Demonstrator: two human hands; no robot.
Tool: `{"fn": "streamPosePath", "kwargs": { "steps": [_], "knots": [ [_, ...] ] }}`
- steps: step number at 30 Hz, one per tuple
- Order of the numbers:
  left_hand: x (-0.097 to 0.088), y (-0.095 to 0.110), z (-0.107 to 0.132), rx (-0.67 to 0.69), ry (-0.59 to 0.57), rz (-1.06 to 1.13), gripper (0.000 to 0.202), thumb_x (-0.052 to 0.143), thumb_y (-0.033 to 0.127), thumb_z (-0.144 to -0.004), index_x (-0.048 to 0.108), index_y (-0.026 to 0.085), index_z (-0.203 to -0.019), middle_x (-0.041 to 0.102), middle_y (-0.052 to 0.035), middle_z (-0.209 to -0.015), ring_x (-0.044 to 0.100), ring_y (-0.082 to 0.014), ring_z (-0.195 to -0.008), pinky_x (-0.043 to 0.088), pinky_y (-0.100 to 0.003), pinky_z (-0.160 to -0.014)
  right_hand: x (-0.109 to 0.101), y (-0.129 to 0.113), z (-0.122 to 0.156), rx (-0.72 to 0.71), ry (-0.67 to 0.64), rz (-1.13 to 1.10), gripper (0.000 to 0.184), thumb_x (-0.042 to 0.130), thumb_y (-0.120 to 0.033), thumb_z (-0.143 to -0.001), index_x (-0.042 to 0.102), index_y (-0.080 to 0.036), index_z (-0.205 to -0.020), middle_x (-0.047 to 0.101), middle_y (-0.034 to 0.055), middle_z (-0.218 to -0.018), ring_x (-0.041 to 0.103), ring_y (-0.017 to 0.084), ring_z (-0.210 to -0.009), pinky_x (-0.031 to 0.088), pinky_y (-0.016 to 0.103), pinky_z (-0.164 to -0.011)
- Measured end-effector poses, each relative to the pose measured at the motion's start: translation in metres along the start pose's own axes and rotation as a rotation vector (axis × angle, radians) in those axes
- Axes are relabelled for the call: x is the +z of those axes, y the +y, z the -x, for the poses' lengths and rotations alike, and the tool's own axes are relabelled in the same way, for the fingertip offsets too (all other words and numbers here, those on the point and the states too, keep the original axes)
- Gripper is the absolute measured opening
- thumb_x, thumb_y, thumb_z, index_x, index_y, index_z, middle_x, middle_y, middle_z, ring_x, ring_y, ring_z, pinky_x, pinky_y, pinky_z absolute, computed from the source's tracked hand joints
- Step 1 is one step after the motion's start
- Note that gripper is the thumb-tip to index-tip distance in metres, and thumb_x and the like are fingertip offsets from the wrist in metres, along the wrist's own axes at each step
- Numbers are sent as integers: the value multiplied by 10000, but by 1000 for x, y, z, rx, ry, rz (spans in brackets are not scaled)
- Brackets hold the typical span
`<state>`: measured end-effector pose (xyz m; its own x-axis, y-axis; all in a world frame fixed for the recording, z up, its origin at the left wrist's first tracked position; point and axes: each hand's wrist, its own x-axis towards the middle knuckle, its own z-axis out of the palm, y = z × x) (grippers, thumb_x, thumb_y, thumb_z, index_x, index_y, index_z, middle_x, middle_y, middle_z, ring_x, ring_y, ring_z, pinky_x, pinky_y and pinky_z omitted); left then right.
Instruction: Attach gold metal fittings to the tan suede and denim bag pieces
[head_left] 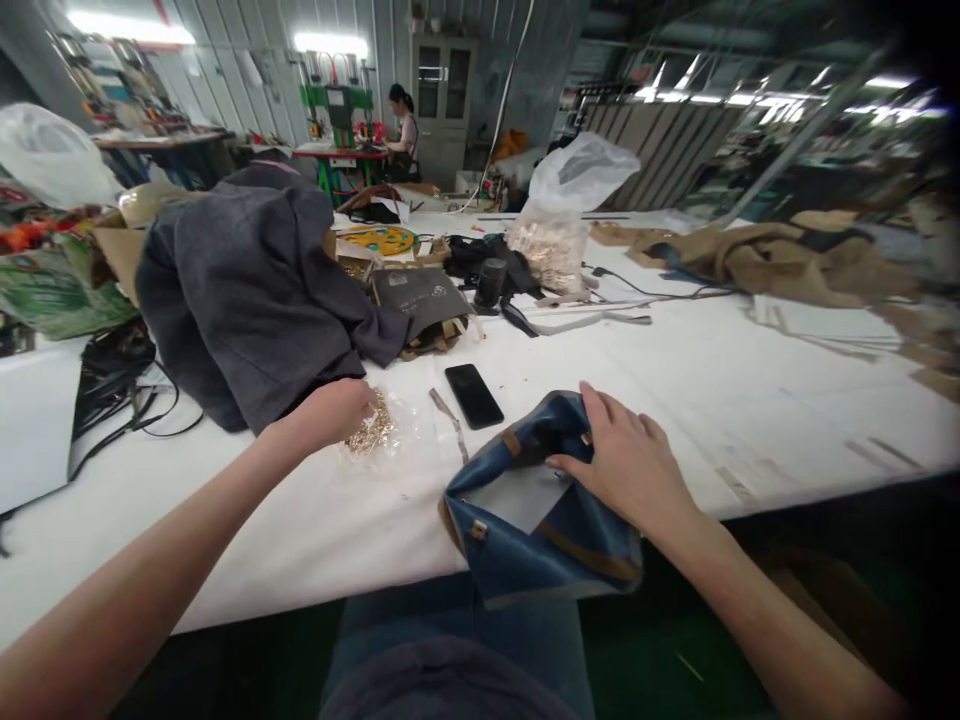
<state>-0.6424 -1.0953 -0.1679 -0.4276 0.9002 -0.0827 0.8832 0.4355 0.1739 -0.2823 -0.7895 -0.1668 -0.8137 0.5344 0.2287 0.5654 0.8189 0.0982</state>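
Right hand (630, 460) clamps the open blue bag (525, 575)! Left hand (341, 412) meets gold pieces (379, 428) in clear plastic (411, 428); can't tell its grip.

The open-mouthed, soft-sided bag (517, 575) is glossy deep blue, banded with flat brown trim (589, 553), and its small metal clasp (478, 530) shines gold. Gold, too, are the tiny loose metal pieces (377, 425) in a clear plastic pouch (411, 428). The slim rectangular phone (474, 396) is black, the long smooth tabletop (675, 400) white, the draped heavy cloth (240, 285) plain charcoal grey, the flat round disc (379, 239) yellow with green spots.
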Motion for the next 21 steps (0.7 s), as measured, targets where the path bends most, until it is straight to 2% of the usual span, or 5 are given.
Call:
{"fn": "streamPosePath", "kwargs": {
  "steps": [3, 7, 14, 18, 21],
  "knots": [
    [11, 3, -2, 93, 52, -99, 228, 600, 269, -1001, 804, 178, -1050, 760, -174, -1122, 703, -337, -1061, 519, -445, -936, -1, -1, 0, 32, -24, 10, 1164, 737, -680, -902, 172, -204, -1801, 418, 208, -1687, 525, 398, -1470, 459, 643, -1247],
    [11, 5, -3, 60, 175, -130, 505, 660, 424, -1041, 666, 161, -1472, 663, -190, -1491, 620, -383, -1357, 480, -498, -1105, -5, 1, 3, 9, 24, 18, 1158, 724, -681, -915, 168, -197, -1808, 413, 222, -1685, 526, 391, -1471, 469, 616, -1242],
    [32, -34, 22, -112, 41, 38, 778, 643, 495, -1024, 465, 97, -1668, 505, -238, -1683, 522, -416, -1513, 419, -523, -1271, -37, -15, 15, -104, 219, -3, 945, 609, -587, -1025, 247, -186, -1801, 337, 207, -1745, 427, 417, -1573, 330, 705, -1344],
    [50, -48, 50, -159, 34, 214, 848, 668, 527, -1001, 418, 112, -1697, 464, -222, -1715, 507, -393, -1537, 396, -493, -1310, -60, -49, 12, -289, 301, -148, 721, 676, -474, -1022, 508, -210, -1672, 435, 155, -1697, 482, 367, -1533, 405, 616, -1329],
    [55, -47, 62, -194, 76, 263, 830, 646, 555, -1009, 453, 114, -1684, 527, -238, -1641, 541, -404, -1496, 422, -507, -1280, -65, -97, 1, -509, 236, -346, 489, 724, -433, -1011, 703, -206, -1443, 614, 113, -1516, 602, 268, -1371, 524, 488, -1224]
  ]
}}
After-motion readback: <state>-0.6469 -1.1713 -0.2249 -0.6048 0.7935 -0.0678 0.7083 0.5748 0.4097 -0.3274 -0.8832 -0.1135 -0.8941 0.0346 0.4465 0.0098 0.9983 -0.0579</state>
